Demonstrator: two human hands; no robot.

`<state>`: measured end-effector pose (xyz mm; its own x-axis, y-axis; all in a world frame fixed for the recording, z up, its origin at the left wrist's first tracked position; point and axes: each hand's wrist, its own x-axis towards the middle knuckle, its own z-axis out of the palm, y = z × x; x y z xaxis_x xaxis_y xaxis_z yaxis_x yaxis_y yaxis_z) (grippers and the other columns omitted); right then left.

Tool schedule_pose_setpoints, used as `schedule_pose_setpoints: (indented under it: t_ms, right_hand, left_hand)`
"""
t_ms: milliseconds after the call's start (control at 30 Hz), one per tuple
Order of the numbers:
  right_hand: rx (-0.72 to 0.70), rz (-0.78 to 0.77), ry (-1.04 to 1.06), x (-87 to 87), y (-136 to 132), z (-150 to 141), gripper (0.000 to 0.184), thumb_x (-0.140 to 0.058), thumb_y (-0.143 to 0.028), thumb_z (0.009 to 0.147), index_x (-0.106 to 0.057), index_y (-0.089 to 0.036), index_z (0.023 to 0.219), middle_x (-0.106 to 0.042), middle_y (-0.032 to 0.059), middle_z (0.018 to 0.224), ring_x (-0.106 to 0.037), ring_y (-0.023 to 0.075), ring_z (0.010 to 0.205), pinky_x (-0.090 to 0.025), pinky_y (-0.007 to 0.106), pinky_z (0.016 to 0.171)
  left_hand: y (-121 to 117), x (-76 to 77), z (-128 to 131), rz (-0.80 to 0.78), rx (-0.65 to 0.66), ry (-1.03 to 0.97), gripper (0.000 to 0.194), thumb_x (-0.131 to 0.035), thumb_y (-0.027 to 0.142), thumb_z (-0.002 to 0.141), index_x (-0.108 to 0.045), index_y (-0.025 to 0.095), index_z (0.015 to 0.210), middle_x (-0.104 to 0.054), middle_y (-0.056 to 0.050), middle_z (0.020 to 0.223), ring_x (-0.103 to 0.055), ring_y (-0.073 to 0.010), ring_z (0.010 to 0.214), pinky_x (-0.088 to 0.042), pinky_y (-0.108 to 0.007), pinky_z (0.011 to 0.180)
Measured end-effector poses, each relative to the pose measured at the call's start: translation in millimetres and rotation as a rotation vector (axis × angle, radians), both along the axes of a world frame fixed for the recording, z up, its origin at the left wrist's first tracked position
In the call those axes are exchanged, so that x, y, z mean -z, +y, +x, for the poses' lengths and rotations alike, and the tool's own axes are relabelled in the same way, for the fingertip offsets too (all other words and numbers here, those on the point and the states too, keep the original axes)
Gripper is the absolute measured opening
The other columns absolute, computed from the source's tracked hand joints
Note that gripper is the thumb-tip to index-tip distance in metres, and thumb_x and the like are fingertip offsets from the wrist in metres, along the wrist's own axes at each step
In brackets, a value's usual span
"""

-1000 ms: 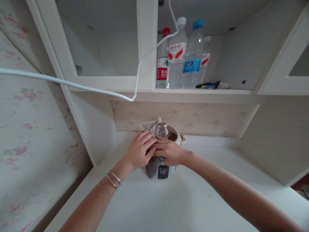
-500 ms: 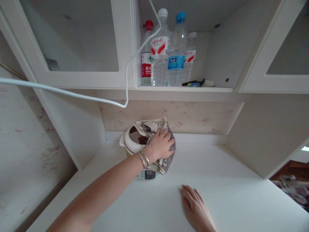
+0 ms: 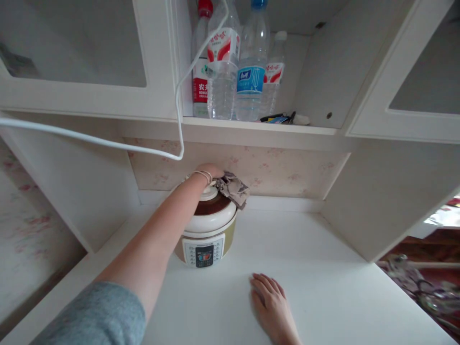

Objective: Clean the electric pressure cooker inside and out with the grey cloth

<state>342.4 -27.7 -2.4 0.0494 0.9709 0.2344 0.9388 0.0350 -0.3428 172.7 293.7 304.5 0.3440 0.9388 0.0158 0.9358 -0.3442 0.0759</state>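
Note:
A round electric cooker with a white rim, brown lid top, gold-green body and front control panel stands on the white countertop. Over its far side reaches my left hand, wearing thin bangles at the wrist. It holds a patterned grey-beige cloth, which lies bunched over the lid's back right edge. Most of that hand's fingers are hidden behind the cloth and wrist. My right hand rests palm down on the countertop, in front and to the right of the cooker, fingers extended and holding nothing.
Above, an open cabinet shelf holds several plastic bottles and small items. A white cable hangs across the upper left, close to the camera. Side panels bound the counter.
My left hand has moved with the cloth from the lid's right front to its far side, uncovering the cooker's front and lid. The view has shifted slightly. My right hand stays on the countertop.

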Motion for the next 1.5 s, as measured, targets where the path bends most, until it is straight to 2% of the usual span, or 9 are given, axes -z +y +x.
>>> schedule_pose_setpoints:
  t_ms: [233,500,600,733,867,967,1100,1367,1500]
  right_hand:
    - [0.018,0.033,0.023,-3.3,4,0,0.032,-0.044,-0.037,0.091,-0.067,-0.033,0.113,-0.064,-0.0005,0.124,-0.054,0.0223,0.120,-0.040,0.044,0.103]
    - [0.121,-0.006,0.208,-2.1,14,-10,0.031,-0.048,-0.038,0.087,-0.065,-0.031,0.113,-0.065,0.0036,0.119,-0.055,0.0250,0.115,-0.042,0.047,0.099]
    - [0.148,0.158,0.404,-40.4,45,-35,0.039,-0.048,-0.041,0.087,-0.057,-0.023,0.121,-0.059,0.0098,0.124,-0.053,0.0239,0.116,-0.043,0.043,0.099]
    - [0.086,0.535,0.599,-122.5,116,-58,0.042,-0.045,-0.041,0.090,-0.050,-0.023,0.127,-0.046,0.0095,0.137,-0.042,0.0194,0.128,-0.033,0.039,0.108]
    - [0.225,0.409,0.859,-161.4,188,-52,0.049,-0.045,-0.048,0.086,-0.055,-0.020,0.124,-0.051,0.0119,0.133,-0.044,0.0230,0.125,-0.032,0.038,0.107]
    - [0.252,0.258,0.973,-151.3,217,-48,0.053,-0.045,-0.052,0.083,-0.057,-0.020,0.124,-0.059,0.0107,0.126,-0.052,0.0242,0.118,-0.037,0.036,0.102]
    - [0.273,0.276,0.998,-131.1,225,-50,0.056,-0.041,-0.055,0.084,-0.052,-0.025,0.130,-0.060,0.0073,0.127,-0.054,0.0235,0.116,-0.037,0.035,0.100]
    - [0.272,0.291,0.990,-125.9,226,-50,0.055,-0.041,-0.057,0.084,-0.052,-0.027,0.129,-0.060,0.0066,0.126,-0.055,0.0229,0.115,-0.038,0.034,0.099]
    - [0.273,0.314,0.989,-123.5,228,-50,0.056,-0.041,-0.057,0.084,-0.053,-0.025,0.128,-0.062,0.0073,0.124,-0.056,0.0224,0.113,-0.039,0.034,0.097]
  left_hand:
    - [25,-6.6,-65,0.084,-0.298,0.040,0.058,-0.054,0.055,0.079,-0.068,0.014,0.118,-0.059,-0.021,0.128,-0.053,-0.0412,0.117,-0.042,-0.046,0.093]
    - [29,1.7,-115,0.175,0.033,-0.015,0.043,-0.044,0.042,0.090,-0.070,0.013,0.108,-0.068,-0.015,0.113,-0.064,-0.0247,0.097,-0.045,-0.027,0.085]
    - [25,6.0,-127,0.196,0.040,0.000,0.040,-0.040,0.035,0.092,-0.071,0.012,0.103,-0.070,-0.016,0.108,-0.065,-0.0238,0.093,-0.045,-0.027,0.081]
    - [14,15.8,-149,0.355,-0.002,0.037,0.040,-0.037,0.031,0.092,-0.070,0.010,0.097,-0.070,-0.021,0.102,-0.066,-0.0274,0.092,-0.045,-0.031,0.079]
    - [-5,20.6,-178,0.327,0.050,-0.061,0.033,-0.040,0.029,0.088,-0.069,0.014,0.083,-0.070,-0.013,0.083,-0.064,-0.0230,0.074,-0.042,-0.028,0.066]
    - [-19,21.4,-192,0.198,0.089,-0.238,0.025,-0.047,0.028,0.081,-0.062,0.018,0.063,-0.061,-0.003,0.060,-0.054,-0.0165,0.056,-0.034,-0.026,0.054]
    - [-28,28.2,-192,0.032,0.083,-0.584,0.025,-0.052,0.030,0.075,-0.054,0.018,0.053,-0.048,0.003,0.050,-0.045,-0.0129,0.051,-0.028,-0.024,0.049]
    - [-20,45.7,-192,-0.427,0.054,-1.400,0.023,-0.064,0.036,0.074,-0.066,0.016,0.084,-0.068,-0.006,0.081,-0.063,-0.0171,0.077,-0.050,-0.025,0.070]
    - [-14,61.2,-204,-0.396,-0.044,-1.585,0.019,-0.054,0.027,0.080,-0.065,0.015,0.089,-0.070,-0.008,0.084,-0.067,-0.0184,0.079,-0.054,-0.029,0.076]
